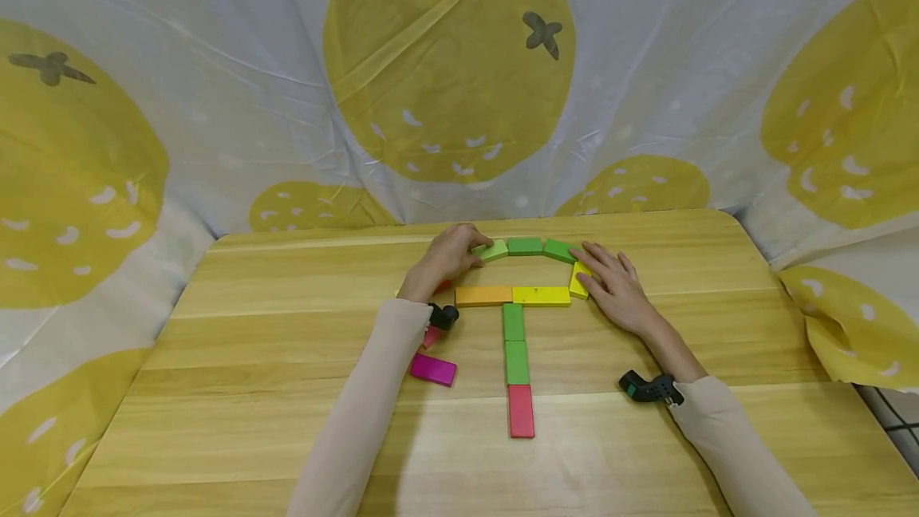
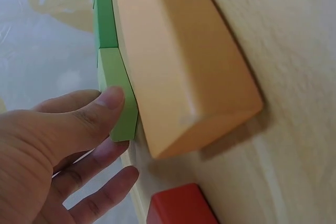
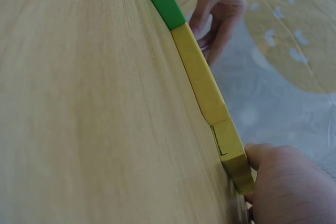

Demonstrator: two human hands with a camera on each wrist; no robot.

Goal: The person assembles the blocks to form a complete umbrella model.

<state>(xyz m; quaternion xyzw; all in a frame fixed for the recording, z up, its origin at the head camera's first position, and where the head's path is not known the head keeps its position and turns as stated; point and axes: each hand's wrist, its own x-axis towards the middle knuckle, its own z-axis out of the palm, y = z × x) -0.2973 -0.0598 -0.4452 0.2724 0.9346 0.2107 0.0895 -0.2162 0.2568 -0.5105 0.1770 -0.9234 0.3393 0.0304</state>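
My left hand [image 1: 448, 254] pinches a light green block [image 1: 494, 251] between thumb and fingers; its thumb lies on the block's face in the left wrist view. Two darker green blocks [image 1: 525, 246] continue from it in an arc. At the arc's right end my right hand [image 1: 616, 290] touches the green block and an angled yellow block [image 1: 578, 281] with extended fingers and thumb. Below the arc runs a straight row of an orange block [image 1: 484, 296] and a long yellow block [image 1: 542, 296]. From that row a column of green blocks [image 1: 515, 361] leads down to a pinkish-red block [image 1: 521, 412].
A purple block [image 1: 433, 370] and a pink block [image 1: 431, 337] lie by the left forearm, which partly hides the pink one. A red block [image 2: 178, 205] sits under the left hand. A fruit-print cloth [image 1: 452, 62] hangs behind the wooden table [image 1: 251, 389].
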